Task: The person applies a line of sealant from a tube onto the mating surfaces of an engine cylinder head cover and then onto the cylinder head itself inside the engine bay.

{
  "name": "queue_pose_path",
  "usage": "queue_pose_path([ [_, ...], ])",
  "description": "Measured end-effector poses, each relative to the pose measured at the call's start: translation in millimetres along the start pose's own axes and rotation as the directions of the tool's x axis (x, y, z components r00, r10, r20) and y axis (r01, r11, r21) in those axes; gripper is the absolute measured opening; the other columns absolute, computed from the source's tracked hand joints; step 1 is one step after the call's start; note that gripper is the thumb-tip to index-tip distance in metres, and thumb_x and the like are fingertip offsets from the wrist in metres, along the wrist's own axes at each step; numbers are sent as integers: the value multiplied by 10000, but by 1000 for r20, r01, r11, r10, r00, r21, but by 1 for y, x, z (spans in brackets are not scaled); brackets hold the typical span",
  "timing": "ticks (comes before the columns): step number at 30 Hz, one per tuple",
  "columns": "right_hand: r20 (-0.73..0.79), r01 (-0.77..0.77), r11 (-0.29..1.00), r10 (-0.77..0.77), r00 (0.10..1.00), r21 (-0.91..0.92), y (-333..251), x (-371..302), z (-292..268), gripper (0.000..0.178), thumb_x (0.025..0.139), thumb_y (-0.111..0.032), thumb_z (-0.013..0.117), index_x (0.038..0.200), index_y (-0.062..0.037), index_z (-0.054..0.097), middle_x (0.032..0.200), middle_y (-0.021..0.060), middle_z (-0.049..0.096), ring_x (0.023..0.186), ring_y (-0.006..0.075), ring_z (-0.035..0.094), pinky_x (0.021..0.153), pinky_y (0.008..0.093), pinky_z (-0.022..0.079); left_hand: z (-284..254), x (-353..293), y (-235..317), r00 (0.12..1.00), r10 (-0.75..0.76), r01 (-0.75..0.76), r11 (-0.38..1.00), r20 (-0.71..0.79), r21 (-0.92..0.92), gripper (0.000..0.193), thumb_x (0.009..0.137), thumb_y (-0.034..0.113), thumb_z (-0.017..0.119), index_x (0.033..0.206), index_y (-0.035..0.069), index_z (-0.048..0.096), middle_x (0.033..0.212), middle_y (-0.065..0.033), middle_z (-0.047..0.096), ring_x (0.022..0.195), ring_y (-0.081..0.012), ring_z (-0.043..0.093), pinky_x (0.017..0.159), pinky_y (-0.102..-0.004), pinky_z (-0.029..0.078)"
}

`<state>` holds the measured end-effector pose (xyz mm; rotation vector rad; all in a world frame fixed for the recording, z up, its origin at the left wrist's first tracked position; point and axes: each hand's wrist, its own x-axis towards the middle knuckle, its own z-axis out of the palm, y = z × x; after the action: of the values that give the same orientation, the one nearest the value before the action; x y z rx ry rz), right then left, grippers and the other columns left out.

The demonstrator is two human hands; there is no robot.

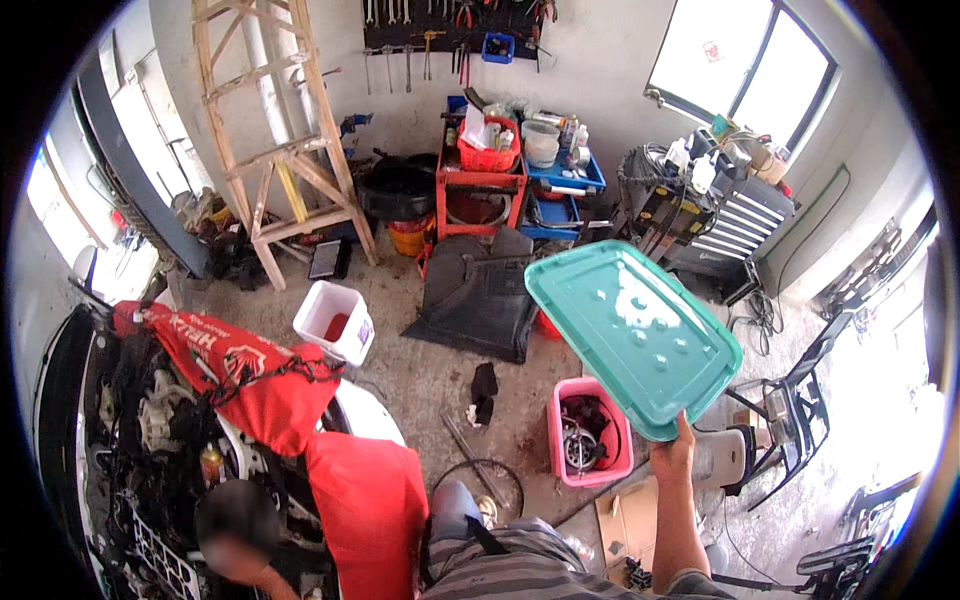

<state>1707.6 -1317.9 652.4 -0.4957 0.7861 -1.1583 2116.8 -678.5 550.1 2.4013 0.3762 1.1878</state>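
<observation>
My right hand [672,450] grips the near edge of a teal plastic box lid [640,335], its thumb over the rim. The lid is held tilted in the air, partly above a pink plastic bin [590,478]. Inside the bin lie dark parts and a round metal part [580,449]. My left hand is not in view. At the lower left, another person's blurred head [237,525] and bare skin show over a car's open engine bay [160,440].
Red covers [370,510] drape the car's edge. On the floor are a white bucket [335,322], a black panel [475,295], a hose loop and flattened cardboard [628,525]. A black chair [800,410] stands right. Behind are a wooden ladder [270,150], red cart [480,185] and tool cabinet [740,225].
</observation>
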Motion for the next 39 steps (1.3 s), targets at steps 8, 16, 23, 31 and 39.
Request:
queue_pose_path([
  [8,130,-1,994,-13,991,109,49,168,168,309,943,-176,510,1211,-24,486,1168,81,587,1067,220,575,914,371,477,186,-53,261,897,127,142,824,424,-548,419,947,247,529,1236,-17,381,846,-94,586,694,-167,555,636,-285,462],
  [16,199,-123,973,84,976,194,205,472,370,335,961,-161,466,1264,-22,428,1234,91,531,1118,244,526,962,409,444,331,-88,485,463,148,719,513,874,-468,245,922,153,545,1071,3,422,776,-76,560,649,-148,573,543,-275,491],
  [23,251,-195,947,130,959,256,362,675,473,406,988,-234,408,1351,-75,322,1355,112,411,1200,282,447,1001,433,410,438,-76,636,249,313,678,619,916,-396,338,889,151,596,1129,-57,477,870,-113,620,740,-174,613,638,-269,516],
  [31,-76,-528,780,536,841,-337,364,612,426,546,924,-436,509,1277,-43,371,1231,171,493,1147,320,513,925,425,446,520,-103,779,114,446,826,454,888,-334,204,907,87,556,1046,22,422,814,-96,558,725,-189,590,619,-330,502],
  [39,-546,-554,14,-191,815,-832,220,287,81,287,769,-319,615,816,-41,671,811,148,667,750,312,646,689,412,496,459,-175,879,-294,699,750,591,652,-296,175,906,81,558,1022,60,429,890,-74,555,820,-191,606,693,-334,539],
])
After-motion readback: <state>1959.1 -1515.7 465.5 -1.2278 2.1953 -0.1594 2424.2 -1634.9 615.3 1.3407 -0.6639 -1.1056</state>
